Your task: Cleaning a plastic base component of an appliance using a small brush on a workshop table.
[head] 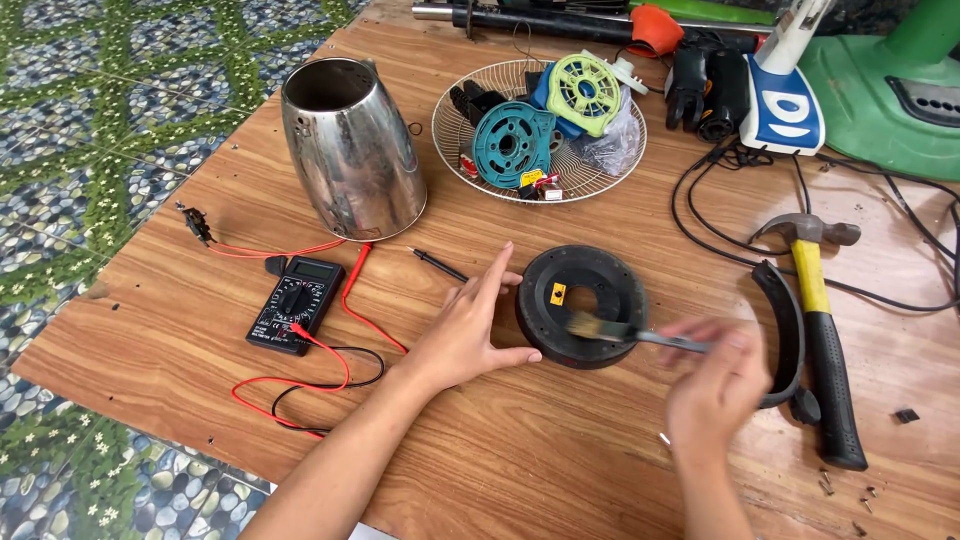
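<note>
Base (582, 305) sits mid-table (560, 450), between meter (296, 303) and hammer (822, 330). Left hand (468, 330) open, fingers spread flat against its left rim to stop it sliding. Right hand (715, 385) closed round brush (625, 332) handle, bristles on the top face; hand is motion-blurred

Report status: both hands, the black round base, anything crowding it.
Left hand open, fingers bracing black round base. Right hand shut on small brush, bristles on base top. Black curved strip and hammer lie right of it, apart.
</note>
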